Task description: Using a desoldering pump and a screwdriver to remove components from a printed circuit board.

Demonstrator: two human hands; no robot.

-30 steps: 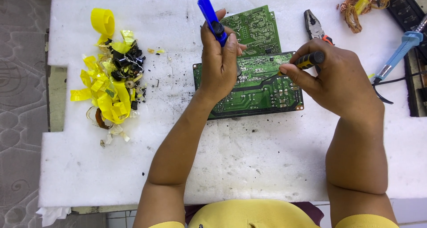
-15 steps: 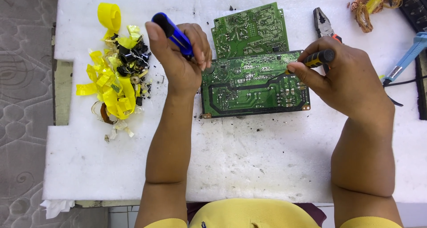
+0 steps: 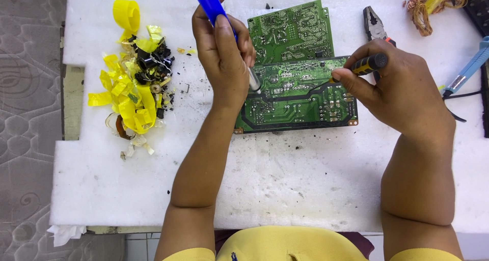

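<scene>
Since half a second ago, left hand (image 3: pixel 224 52) has swung back right, fist wrapped round the blue-handled metal-tipped tool (image 3: pixel 220 21), tip at the green circuit board (image 3: pixel 298 95) on the white foam surface (image 3: pixel 285 184), while right hand (image 3: pixel 395 85) pinches a yellow-and-black-handled probe (image 3: pixel 364 65) angled onto the same board, likely both working one joint.

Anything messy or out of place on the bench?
Black crumbs are scattered over the white foam sheet around the lower circuit board. A heap of yellow tape scraps and dark parts sits at left.
</scene>
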